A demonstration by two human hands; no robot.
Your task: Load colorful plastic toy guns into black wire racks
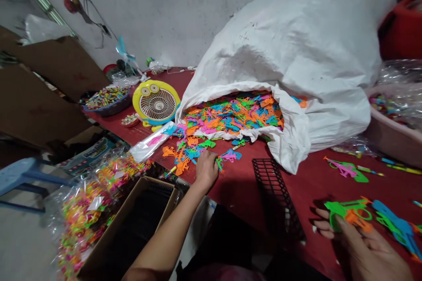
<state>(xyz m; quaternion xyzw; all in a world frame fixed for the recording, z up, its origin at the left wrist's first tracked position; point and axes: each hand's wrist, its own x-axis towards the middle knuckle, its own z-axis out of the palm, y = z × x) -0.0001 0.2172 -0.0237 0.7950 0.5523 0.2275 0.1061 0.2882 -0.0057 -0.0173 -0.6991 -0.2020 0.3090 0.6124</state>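
Two bare hands at a red tabletop (234,184), with the white sack (296,44) as landmark; its mouth lies open toward the wearer, showing a mass of small coloured plastic pieces. The left hand (207,170) rests just in front of the sack's mouth, at the near edge of a spill of loose pieces (198,151). Its fingers are bent downward, with pieces around and beyond them; whether they have hold of one cannot be told, since the fingertips are largely hidden by the hand itself. The right hand (365,241), in front and to the right of the sack, is palm up, its thumb closed over a green piece (339,208) against the fingers. An orange piece (358,218) lies against the green one, above the palm; how it is supported is unclear. A blue piece (389,213) lies just beyond this hand. A black wire rack (268,175) stands between the hands, before the sack; its lower end fades into shadow. The right wrist and left forearm are cut off by the frame, as is the pink tub (395,125) right of the sack. Blur softens the right hand's outline.
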